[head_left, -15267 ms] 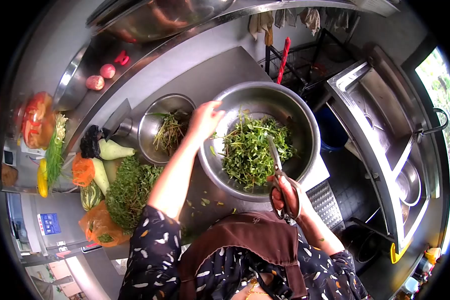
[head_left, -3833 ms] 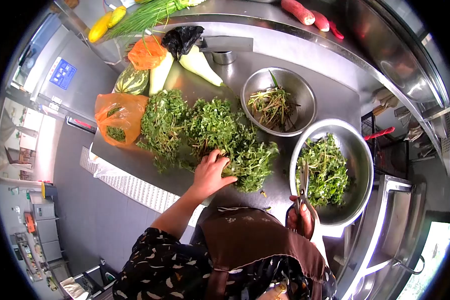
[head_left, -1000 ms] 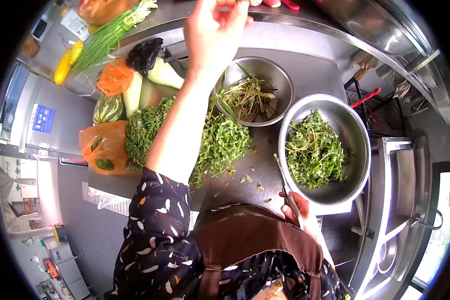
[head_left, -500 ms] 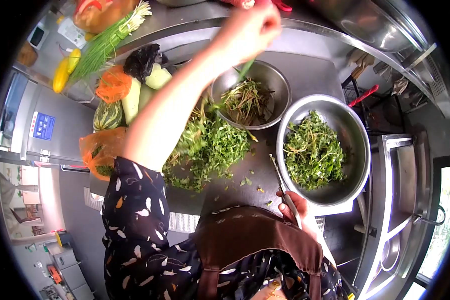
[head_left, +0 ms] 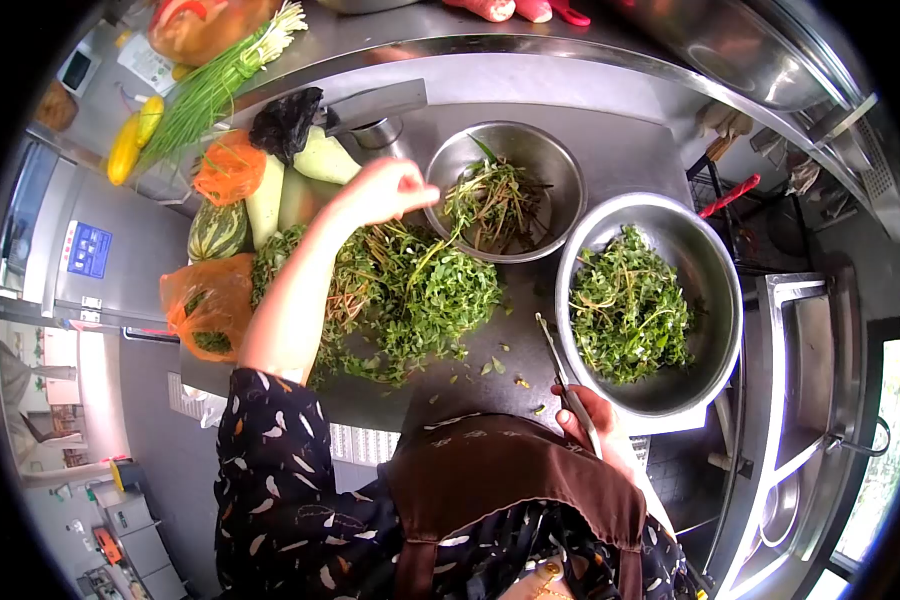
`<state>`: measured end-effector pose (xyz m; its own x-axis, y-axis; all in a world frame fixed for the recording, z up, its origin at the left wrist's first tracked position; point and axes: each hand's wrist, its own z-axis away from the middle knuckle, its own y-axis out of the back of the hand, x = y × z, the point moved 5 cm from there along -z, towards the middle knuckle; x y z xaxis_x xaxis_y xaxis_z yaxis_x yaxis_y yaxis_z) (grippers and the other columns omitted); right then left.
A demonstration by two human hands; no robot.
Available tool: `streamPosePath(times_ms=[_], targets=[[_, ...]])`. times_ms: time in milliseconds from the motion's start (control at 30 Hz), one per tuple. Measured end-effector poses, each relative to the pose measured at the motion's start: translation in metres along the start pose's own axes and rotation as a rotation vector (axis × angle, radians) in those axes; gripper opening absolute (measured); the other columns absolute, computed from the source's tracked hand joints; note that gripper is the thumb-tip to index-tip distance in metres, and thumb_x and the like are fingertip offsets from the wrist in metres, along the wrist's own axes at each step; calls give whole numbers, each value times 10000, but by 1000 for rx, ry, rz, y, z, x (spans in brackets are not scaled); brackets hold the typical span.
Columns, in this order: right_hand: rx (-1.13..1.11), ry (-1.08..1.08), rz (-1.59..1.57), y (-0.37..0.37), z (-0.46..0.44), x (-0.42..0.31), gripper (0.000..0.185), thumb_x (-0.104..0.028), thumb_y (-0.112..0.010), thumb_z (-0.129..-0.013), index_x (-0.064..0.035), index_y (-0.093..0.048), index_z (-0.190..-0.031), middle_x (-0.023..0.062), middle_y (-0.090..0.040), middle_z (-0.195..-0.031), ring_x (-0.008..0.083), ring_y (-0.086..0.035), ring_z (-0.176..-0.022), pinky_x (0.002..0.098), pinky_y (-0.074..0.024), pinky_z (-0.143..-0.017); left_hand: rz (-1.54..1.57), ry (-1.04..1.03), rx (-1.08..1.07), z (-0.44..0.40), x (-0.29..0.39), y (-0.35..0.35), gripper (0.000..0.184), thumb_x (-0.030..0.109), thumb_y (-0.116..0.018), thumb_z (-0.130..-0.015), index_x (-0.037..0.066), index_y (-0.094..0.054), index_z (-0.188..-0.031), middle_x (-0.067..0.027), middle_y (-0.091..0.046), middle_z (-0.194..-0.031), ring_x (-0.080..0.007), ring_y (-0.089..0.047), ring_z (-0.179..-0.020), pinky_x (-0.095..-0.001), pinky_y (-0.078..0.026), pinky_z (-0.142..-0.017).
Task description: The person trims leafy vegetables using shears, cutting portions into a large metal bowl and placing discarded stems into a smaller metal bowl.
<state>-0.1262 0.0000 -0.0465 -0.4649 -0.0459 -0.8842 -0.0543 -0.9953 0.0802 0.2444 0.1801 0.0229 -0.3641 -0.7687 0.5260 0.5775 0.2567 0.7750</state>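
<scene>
My left hand [head_left: 392,192], slightly blurred, hangs over the back of a heap of leafy greens [head_left: 435,290], at the left rim of a steel bowl [head_left: 564,170]. Its fingers are curled closed; whatever they might hold is hidden. Inside that bowl lie stemmy greens [head_left: 500,205] and one long green blade. My right hand [head_left: 592,412] grips a pair of scissors [head_left: 567,385] with the tips pointing away from me, beside a larger steel bowl [head_left: 722,340]. Picked greens [head_left: 630,310] fill part of that larger bowl.
Left of the heap are an orange bag [head_left: 210,300], a striped squash [head_left: 218,232], pale gourds [head_left: 263,205] and a black bag [head_left: 285,122]. A cleaver-like blade [head_left: 380,103] lies behind. Chives [head_left: 205,95] and yellow squashes [head_left: 125,148] sit far left. A steel shelf edge [head_left: 570,48] crosses the back.
My left hand has come down and left from above the back shelf edge to the heap. A green blade that hung over the smaller bowl now lies in it. My right hand stays put.
</scene>
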Motion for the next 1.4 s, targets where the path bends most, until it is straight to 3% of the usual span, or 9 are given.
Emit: streamPosePath(times_ms=[200,333,367,500,533,567,633,967,1400], targets=[[-195,-95,-221,-25,-37,-9,592,-460,-620,-897,-29,-508,-1286,-4,-533,-738,74,-501,-655,228,-408,-573,56,-111,43,41,-62,-87,368,298,-735,-806,25,-647,-1037,-113,-678,-963,-201,-631,-821,-343,-515,-744],[-296,-16,-174,-46,-84,-28,506,-568,-517,-914,-76,-484,-802,-7,-472,-606,86,-465,-503,227,-378,-481,375,-30,252,48,-69,-89,174,178,-650,-891,39,-655,-996,-21,-638,-738,-89,-551,-631,-264,-439,-561],[-329,-44,-123,-49,-96,-44,602,-495,-430,-978,43,-466,-1246,24,-488,-667,97,-500,-533,240,-427,-487,383,-97,313,58,-46,-67,163,138,-627,-911,31,-651,-1032,6,-624,-753,-57,-526,-643,-223,-431,-558],[-280,-10,-144,-49,-112,-58,625,-530,-433,-964,41,-483,-1212,26,-475,-644,110,-480,-512,247,-409,-487,387,-154,341,43,-39,-44,214,238,-594,-926,34,-649,-958,-13,-575,-648,-99,-476,-557,-282,-379,-515],[-205,-4,-206,-50,-116,-64,545,-609,-506,-898,-70,-493,-816,13,-483,-581,102,-488,-468,244,-390,-432,252,-90,253,39,-34,-42,239,255,-576,-935,31,-651,-974,-15,-541,-620,-109,-460,-552,-293,-367,-512],[-200,12,-200,-48,-120,-69,545,-609,-506,-898,-70,-493,-816,13,-483,-581,102,-488,-468,244,-390,-432,281,-129,230,33,-31,-41,217,226,-571,-942,46,-648,-1035,3,-534,-635,-95,-450,-565,-281,-365,-516],[-293,-41,-206,-48,-122,-70,627,-539,-450,-954,28,-479,-1219,18,-475,-687,117,-485,-537,258,-410,-499,470,-176,270,28,-20,-34,189,166,-562,-956,57,-627,-1096,53,-498,-702,-54,-432,-619,-223,-369,-556],[-360,-84,-824,-42,-157,-96,561,-571,-430,-945,-41,-537,-1091,16,-505,-690,146,-482,-552,287,-423,-526,675,-324,148,31,34,-10,190,216,-520,-986,40,-544,-1050,10,-554,-700,-54,-491,-601,-213,-397,-534],[-180,96,-345,-9,-26,-61,657,-546,-439,-952,2,-402,-1312,36,-489,-746,130,-493,-628,248,-390,-599,534,-335,109,33,117,-103,283,292,-401,-1024,41,-493,-930,-42,-600,-655,-136,-589,-593,-307,-449,-533]])
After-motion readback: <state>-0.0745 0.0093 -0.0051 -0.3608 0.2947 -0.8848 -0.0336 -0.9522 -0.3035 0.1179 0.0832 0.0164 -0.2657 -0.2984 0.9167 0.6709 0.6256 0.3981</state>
